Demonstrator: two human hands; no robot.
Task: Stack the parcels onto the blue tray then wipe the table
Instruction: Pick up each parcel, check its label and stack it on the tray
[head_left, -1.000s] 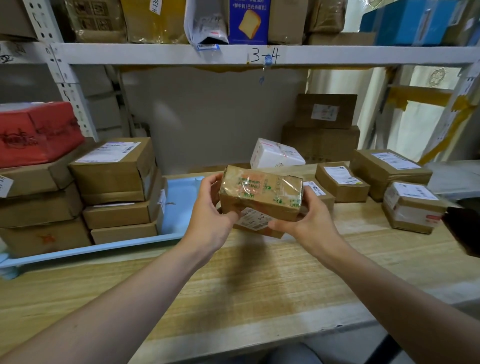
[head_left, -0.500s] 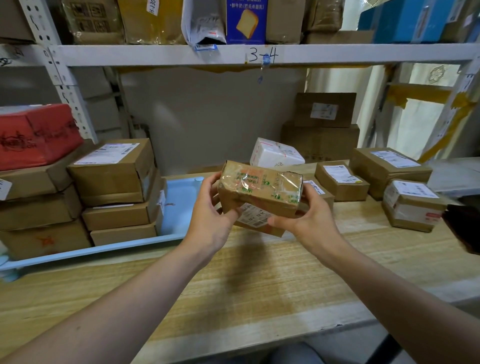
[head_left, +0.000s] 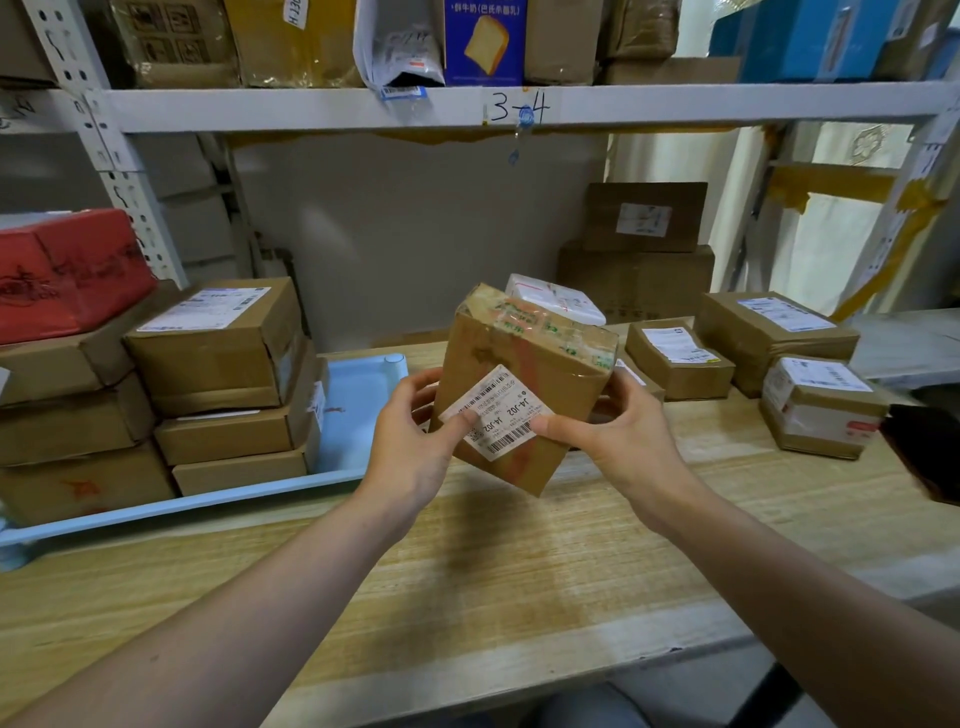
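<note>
Risk of a drop: I judged the held parcel (head_left: 511, 384) the likeliest thing to go wrong. It was tipped up on a corner in mid-air, gripped only at its lower part, so a loosened thumb could have let it pivot and fall to the wooden table (head_left: 519, 561).
Risk at the tray: the blue tray (head_left: 358, 410) already carried a stack of brown boxes (head_left: 228, 384) on its left side, with bare blue floor only at its right end. Set down carelessly, the parcel might have overhung the rim or nudged that stack.
Risk of a snag: the white label (head_left: 496, 413) sat right under both thumbs. I thought a sliding thumb could have peeled or creased it.
Left hand: my left hand (head_left: 415, 441) gripped the parcel's lower left side, its thumb lying across the label's left edge and its fingers curled round the side behind.
Right hand: my right hand (head_left: 618, 436) gripped the lower right side, thumb pressed on the label's right corner and fingers wrapped behind the box, where I could not see their tips.
Parcel position: it was held between both hands above the table, just right of the tray's open end, taped top tilted away from me, not touching the table or tray.
Left to do: several parcels (head_left: 680, 358) lay on the table to the right, so I reckoned stacking was unfinished and wiping not begun.
</note>
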